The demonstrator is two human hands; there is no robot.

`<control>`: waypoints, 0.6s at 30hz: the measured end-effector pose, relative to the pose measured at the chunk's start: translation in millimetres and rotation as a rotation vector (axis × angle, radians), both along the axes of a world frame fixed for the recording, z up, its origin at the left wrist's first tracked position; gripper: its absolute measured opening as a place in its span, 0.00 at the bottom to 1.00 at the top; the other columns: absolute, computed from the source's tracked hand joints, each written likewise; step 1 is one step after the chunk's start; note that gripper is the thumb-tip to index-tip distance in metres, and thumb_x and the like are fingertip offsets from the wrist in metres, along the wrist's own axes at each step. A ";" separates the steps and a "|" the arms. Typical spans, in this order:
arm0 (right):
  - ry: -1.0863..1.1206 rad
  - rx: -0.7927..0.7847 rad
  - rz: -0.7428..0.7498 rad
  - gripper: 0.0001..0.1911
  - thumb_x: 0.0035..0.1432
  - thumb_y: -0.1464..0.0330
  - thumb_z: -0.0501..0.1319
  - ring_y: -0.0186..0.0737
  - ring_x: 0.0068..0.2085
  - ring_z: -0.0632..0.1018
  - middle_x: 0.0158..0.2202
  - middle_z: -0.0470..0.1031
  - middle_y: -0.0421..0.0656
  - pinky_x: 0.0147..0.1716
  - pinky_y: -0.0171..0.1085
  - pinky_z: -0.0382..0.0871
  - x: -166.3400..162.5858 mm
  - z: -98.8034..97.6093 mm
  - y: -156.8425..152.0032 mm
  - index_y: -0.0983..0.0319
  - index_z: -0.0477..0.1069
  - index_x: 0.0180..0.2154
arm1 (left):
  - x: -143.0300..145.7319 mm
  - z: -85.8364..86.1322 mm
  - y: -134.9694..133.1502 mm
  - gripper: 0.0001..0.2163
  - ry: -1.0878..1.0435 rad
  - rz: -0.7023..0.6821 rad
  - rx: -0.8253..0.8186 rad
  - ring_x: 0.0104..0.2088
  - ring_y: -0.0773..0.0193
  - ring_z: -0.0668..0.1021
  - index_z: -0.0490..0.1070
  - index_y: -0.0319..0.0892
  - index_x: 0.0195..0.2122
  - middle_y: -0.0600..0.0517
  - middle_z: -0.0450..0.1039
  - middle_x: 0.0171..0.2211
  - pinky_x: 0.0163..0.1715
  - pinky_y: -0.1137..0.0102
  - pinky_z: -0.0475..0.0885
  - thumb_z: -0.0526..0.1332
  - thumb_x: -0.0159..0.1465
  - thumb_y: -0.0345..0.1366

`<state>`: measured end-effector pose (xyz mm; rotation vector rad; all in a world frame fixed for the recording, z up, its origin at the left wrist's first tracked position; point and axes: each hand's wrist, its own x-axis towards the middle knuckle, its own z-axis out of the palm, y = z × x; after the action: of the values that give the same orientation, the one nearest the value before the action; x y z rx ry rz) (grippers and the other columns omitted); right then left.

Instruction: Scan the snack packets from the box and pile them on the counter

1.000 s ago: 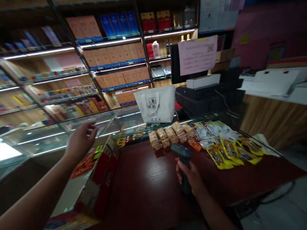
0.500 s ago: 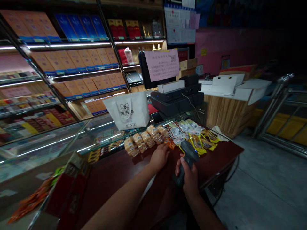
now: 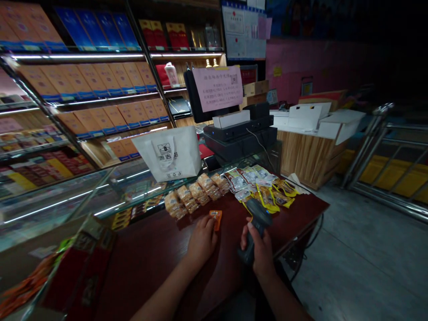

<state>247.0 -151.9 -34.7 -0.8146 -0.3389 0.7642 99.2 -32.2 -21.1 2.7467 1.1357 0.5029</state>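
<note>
My left hand (image 3: 201, 240) is low over the dark red counter, its fingers closed on the edge of a small orange snack packet (image 3: 216, 218). A dark grey barcode scanner (image 3: 258, 215) is upright in my right hand (image 3: 259, 249), fingers wrapped round its handle. The scanner's head tilts towards packets in yellow-edged wrappers (image 3: 267, 196). Behind my left hand stand several clear-wrapped stacks of pale snacks (image 3: 190, 196) in a slanting row. Silvery flat packets (image 3: 245, 176) lie at the counter's back, to the right of those stacks.
A white paper bag (image 3: 170, 154) stands on the glass case behind the snacks. The till (image 3: 239, 140) and its monitor with a pink notice (image 3: 219, 89) are beyond. At the lower left, an open carton (image 3: 72, 267) holds orange packets. Metal railings (image 3: 391, 165) are at the right.
My left hand has drawn the orange packet back from the snack rows towards me and to the left. The scanner has stayed in my right hand. The view has shifted slightly right.
</note>
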 end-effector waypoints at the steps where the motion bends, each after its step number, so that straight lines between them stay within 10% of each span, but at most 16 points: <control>1: 0.012 0.001 0.007 0.21 0.57 0.56 0.69 0.31 0.17 0.68 0.25 0.72 0.32 0.17 0.32 0.62 -0.2 0.3 0.6 0.59 0.68 0.46 | -14.2 0.7 -5.1 0.19 -0.020 0.006 -0.027 0.58 0.50 0.72 0.71 0.42 0.55 0.42 0.70 0.59 0.60 0.58 0.66 0.58 0.62 0.29; 12: -0.012 -0.013 0.143 0.23 0.54 0.56 0.70 0.30 0.18 0.68 0.25 0.72 0.32 0.15 0.30 0.63 -9.2 3.9 5.5 0.60 0.68 0.45 | -46.0 13.1 3.1 0.10 -0.042 0.378 -0.230 0.43 0.50 0.78 0.72 0.41 0.35 0.44 0.76 0.38 0.42 0.63 0.70 0.68 0.58 0.41; 18: -0.167 -0.052 0.300 0.21 0.53 0.56 0.70 0.29 0.15 0.67 0.23 0.72 0.33 0.12 0.29 0.61 -23.4 16.1 25.9 0.62 0.70 0.42 | -60.9 0.9 18.2 0.13 -0.564 0.397 -0.451 0.25 0.62 0.77 0.65 0.44 0.34 0.54 0.76 0.27 0.27 0.70 0.68 0.67 0.55 0.42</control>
<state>223.5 -125.9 -18.7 -0.8903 -0.6016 0.9897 38.4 -13.9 -20.2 1.8352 1.4106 0.8680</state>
